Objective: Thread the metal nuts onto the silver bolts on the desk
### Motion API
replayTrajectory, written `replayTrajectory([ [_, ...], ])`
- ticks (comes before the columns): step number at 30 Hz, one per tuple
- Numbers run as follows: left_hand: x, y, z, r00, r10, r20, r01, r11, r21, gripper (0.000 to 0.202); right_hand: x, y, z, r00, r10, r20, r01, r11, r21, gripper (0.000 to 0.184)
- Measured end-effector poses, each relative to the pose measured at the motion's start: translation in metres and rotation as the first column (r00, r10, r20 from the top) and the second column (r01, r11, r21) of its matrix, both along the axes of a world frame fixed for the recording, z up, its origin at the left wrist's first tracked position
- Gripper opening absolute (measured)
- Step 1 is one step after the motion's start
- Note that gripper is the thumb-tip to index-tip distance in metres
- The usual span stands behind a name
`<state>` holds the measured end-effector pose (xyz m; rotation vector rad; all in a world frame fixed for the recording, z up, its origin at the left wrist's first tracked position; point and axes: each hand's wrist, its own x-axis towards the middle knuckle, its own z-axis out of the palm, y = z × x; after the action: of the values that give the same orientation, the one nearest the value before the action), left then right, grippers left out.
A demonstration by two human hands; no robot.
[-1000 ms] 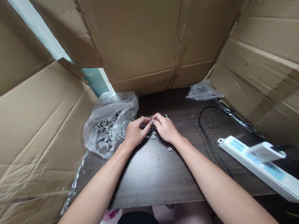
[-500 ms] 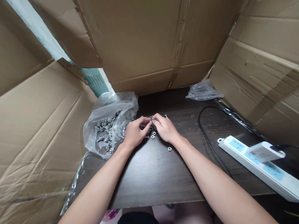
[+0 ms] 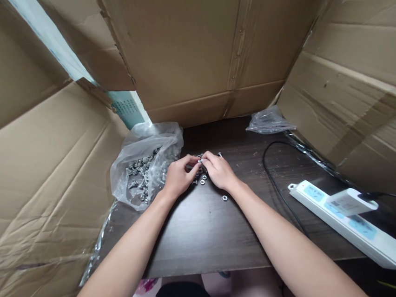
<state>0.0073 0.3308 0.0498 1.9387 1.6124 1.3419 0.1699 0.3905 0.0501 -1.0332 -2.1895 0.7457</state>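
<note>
My left hand (image 3: 179, 175) and my right hand (image 3: 220, 170) meet fingertip to fingertip over the dark table (image 3: 206, 231). Pinched between them is a small shiny metal bolt (image 3: 200, 161); whether a nut sits on it is too small to make out. Beneath and between the hands lies a small pile of nuts and bolts, partly hidden by the fingers. Several loose hex nuts (image 3: 202, 182) show just in front of the pile. One separate nut (image 3: 224, 198) lies by my right wrist. Beyond my right knuckles another bolt (image 3: 220, 154) is partly visible.
A clear plastic bag (image 3: 120, 181) of metal bolts (image 3: 143, 165) stands left of my left hand. Another clear bag (image 3: 270, 120) lies at the back right. On the right are a white power strip (image 3: 345, 220) and a black cable (image 3: 268, 169). Cardboard walls (image 3: 188, 46) enclose the table.
Both hands stay in the same place with the same pinch. Only a slight shift of the fingertips and of the small metal piece between them shows.
</note>
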Motion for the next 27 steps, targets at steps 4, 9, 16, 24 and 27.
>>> replayTrajectory([
  [4, 0.0000, 0.0002, -0.0006, 1.000, -0.001, -0.002, 0.001, 1.000, -0.007, 0.016, -0.0007, -0.0001, 0.0000, 1.000, -0.002, 0.017, 0.001, 1.000, 0.011, 0.024],
  [9, -0.0001, 0.0002, -0.0001, 1.000, 0.002, -0.006, -0.002, 1.000, -0.002, 0.016, -0.0006, -0.0001, 0.0001, 1.000, -0.013, 0.027, 0.012, 0.999, 0.030, 0.027],
  [16, 0.0005, -0.0007, 0.0010, 1.000, -0.004, -0.025, 0.004, 1.000, 0.005, 0.014, -0.0007, 0.0011, -0.0018, 1.000, -0.015, 0.006, 0.014, 0.999, 0.030, 0.023],
  [24, 0.0004, -0.0009, 0.0006, 1.000, -0.002, -0.016, 0.002, 1.000, 0.003, 0.015, -0.0006, 0.0008, -0.0007, 1.000, -0.015, 0.005, 0.015, 1.000, 0.013, 0.025],
  [27, -0.0001, -0.0010, 0.0004, 1.000, -0.001, -0.019, 0.002, 1.000, 0.006, 0.014, -0.0003, 0.0012, -0.0005, 1.000, -0.013, -0.011, 0.013, 1.000, 0.004, 0.020],
])
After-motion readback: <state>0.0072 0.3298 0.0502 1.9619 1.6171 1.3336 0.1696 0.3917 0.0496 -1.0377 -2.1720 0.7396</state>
